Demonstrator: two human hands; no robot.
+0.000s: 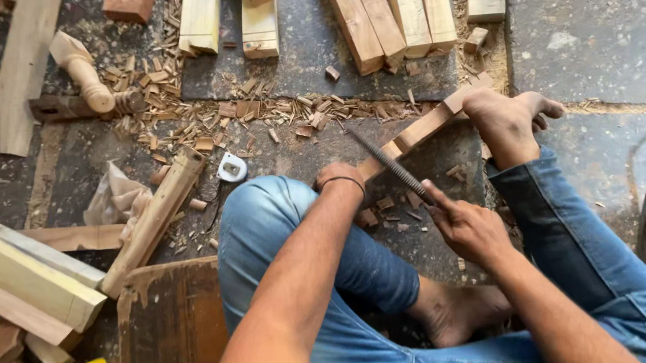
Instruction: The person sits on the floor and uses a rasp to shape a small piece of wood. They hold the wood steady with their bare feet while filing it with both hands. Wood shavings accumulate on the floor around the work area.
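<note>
seated on the stone floor, i work a dark rasp across a pale wooden strip at centre frame. my right hand is wrapped round the rasp's near end to drive it; my left hand is curled over the strip's near end, while a bare foot pins the far end so it cannot slide. shavings litter the upper middle; squared timber blocks lie along the top.
</note>
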